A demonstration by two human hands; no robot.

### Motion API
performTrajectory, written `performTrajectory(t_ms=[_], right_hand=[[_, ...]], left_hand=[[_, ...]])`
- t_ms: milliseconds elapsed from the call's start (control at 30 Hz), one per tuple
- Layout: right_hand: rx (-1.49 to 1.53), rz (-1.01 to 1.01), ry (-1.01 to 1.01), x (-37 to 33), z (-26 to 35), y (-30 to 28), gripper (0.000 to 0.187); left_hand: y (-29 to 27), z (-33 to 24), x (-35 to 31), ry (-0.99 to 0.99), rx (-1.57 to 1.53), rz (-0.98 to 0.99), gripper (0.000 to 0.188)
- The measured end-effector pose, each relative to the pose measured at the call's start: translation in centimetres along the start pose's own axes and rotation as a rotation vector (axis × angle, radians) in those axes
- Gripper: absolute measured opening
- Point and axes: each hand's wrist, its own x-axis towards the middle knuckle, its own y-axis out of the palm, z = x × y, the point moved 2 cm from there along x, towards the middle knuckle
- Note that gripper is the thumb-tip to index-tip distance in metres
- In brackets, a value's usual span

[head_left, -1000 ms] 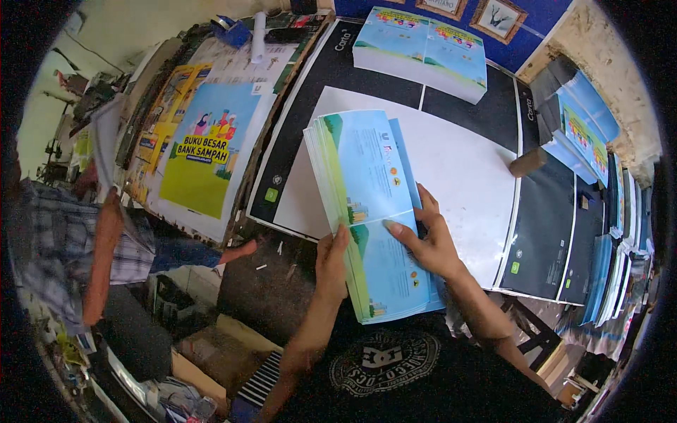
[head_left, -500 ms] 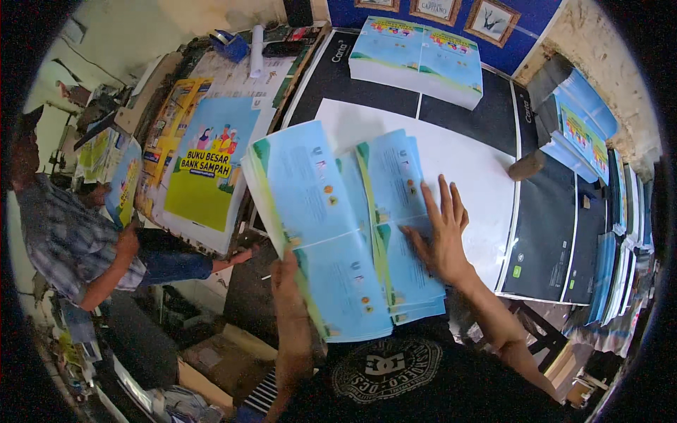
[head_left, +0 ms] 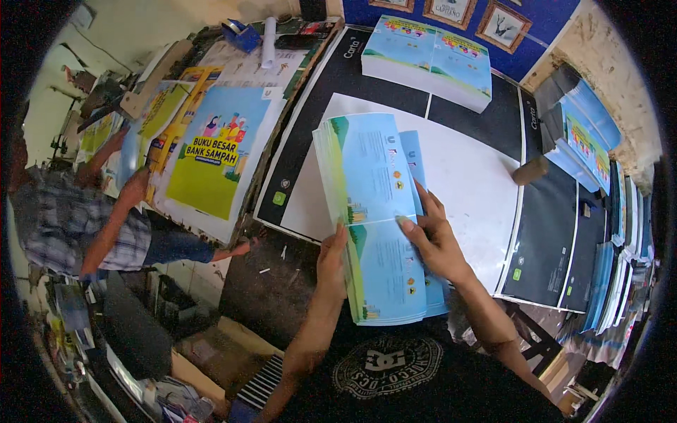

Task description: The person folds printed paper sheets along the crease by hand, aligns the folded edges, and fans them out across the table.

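Between my hands is a stack of light blue printed sheets [head_left: 377, 169] with green left edges, its layers slightly fanned at the upper left. My left hand [head_left: 331, 262] grips the stack's left edge, thumb on the near side and the other fingers hidden behind it. My right hand [head_left: 443, 248] holds the right edge, thumb on the top sheet and fingers behind. More blue sheets [head_left: 413, 151] stick out from under the stack on its right side. Below them lies a large white board [head_left: 479, 187].
At the back stands a thick pile of printed sheets [head_left: 427, 74]. A brown block [head_left: 530, 171] and more paper stacks [head_left: 582, 148] are on the right. A poster [head_left: 218, 162] lies on the left table, where another person [head_left: 84, 218] handles sheets.
The left-hand sheets have moved right, over the others, forming one stack. My left hand moved right with them; my right hand went from lying spread on the sheets to gripping their edge.
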Motion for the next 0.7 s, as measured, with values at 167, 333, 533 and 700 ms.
performTrajectory(t_ms=[167, 333, 533, 700], right_hand=[[0.057, 0.017, 0.012, 0.3, 0.2, 0.4, 0.051], [0.013, 0.048, -0.009, 0.7, 0.3, 0.6, 0.051], [-0.062, 0.092, -0.046, 0.4, -0.8, -0.4, 0.043], [-0.666, -0.156, -0.084, -0.3, -4.1, 0.2, 0.036]], left_hand=[[-0.4, -0.9, 0.0, 0.007, 0.101, -0.035, 0.053], [-1.4, -1.3, -0.3, 0.019, 0.258, -0.122, 0.048], [-3.8, -3.8, -2.7, 0.049, 0.285, -0.391, 0.052], [2.7, -8.7, -5.3, 0.167, 0.204, -0.696, 0.038]])
